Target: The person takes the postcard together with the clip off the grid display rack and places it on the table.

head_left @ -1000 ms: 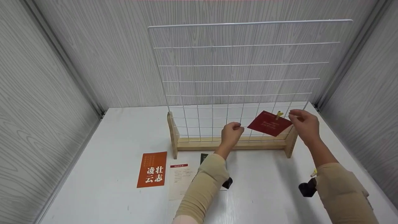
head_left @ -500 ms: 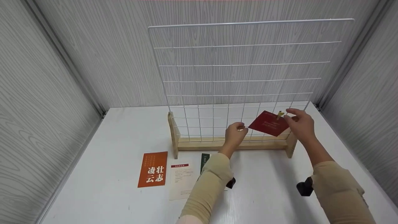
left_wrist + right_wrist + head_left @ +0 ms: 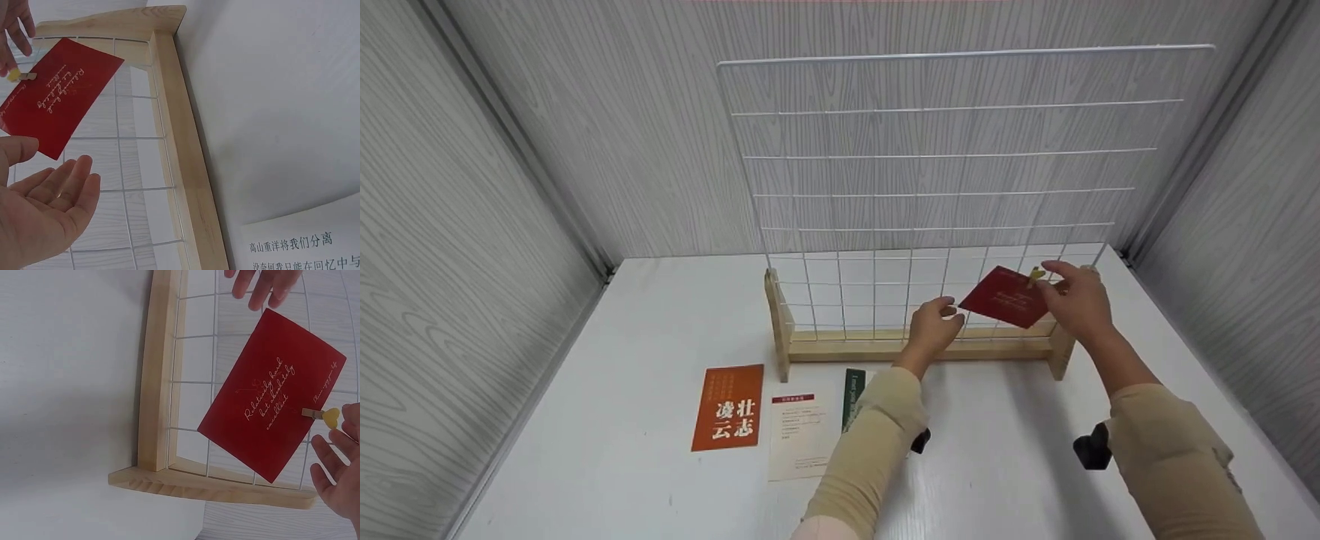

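Observation:
A red card (image 3: 1006, 297) with gold script hangs tilted on the white wire grid (image 3: 892, 285). Near its upper right edge, a small wooden clothespin (image 3: 313, 413) with a yellow heart (image 3: 331, 418) clips it. My right hand (image 3: 1080, 300) reaches in from the right, thumb and fingers parted, fingertips right at the heart. Just left of the card's left corner is my left hand (image 3: 934, 327), palm up in the left wrist view, with nothing in it. There the left thumb (image 3: 21, 149) comes close to the card's lower corner.
A wooden base (image 3: 915, 350) carries the grid. On the white table lie an orange card (image 3: 727, 409), a cream card (image 3: 796, 435) with printed lines and a dark green card (image 3: 852, 394), partly behind the left sleeve. Grey wood-grain panels (image 3: 660, 135) enclose the table.
My right hand has moved left until its fingertips are at the clothespin's heart. The left hand has shifted slightly right and its fingers have loosened. The red card has hardly moved.

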A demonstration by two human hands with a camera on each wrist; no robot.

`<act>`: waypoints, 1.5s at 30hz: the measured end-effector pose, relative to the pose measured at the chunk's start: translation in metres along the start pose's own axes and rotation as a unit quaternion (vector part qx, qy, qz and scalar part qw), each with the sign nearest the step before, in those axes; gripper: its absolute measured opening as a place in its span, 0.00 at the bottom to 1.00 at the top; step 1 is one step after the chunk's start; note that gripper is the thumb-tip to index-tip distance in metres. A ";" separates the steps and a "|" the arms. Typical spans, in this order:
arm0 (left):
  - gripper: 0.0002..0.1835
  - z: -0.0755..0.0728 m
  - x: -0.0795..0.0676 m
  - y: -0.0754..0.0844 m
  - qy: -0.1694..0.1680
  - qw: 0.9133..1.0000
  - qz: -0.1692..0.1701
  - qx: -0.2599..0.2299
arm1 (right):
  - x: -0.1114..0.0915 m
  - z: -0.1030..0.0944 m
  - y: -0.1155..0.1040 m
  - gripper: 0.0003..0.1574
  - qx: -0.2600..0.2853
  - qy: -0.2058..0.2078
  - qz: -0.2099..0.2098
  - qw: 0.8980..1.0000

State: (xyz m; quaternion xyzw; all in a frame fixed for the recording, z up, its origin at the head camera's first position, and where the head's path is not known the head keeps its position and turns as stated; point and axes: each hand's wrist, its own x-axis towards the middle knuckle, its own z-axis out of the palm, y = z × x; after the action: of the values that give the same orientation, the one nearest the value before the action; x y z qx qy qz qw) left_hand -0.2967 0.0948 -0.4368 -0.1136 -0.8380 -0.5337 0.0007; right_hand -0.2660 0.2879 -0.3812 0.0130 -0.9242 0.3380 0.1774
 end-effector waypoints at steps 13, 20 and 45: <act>0.17 0.003 0.003 -0.001 -0.022 0.998 0.005 -0.054 | 0.003 0.007 -0.001 0.19 -0.035 -0.003 0.009 0.999; 0.09 0.004 0.005 -0.002 0.011 0.999 0.000 -0.050 | 0.007 0.013 -0.002 0.21 -0.021 0.032 0.029 0.999; 0.04 0.010 -0.001 0.004 0.047 0.998 -0.012 -0.039 | 0.013 0.027 -0.004 0.16 0.121 0.079 0.099 0.985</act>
State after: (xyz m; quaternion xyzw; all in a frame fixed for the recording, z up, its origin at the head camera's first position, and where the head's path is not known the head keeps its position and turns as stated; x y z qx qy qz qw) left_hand -0.2938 0.1052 -0.4379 -0.0786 -0.8171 -0.5704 0.0293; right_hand -0.2860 0.2691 -0.3932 -0.0835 -0.8563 0.4631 0.2126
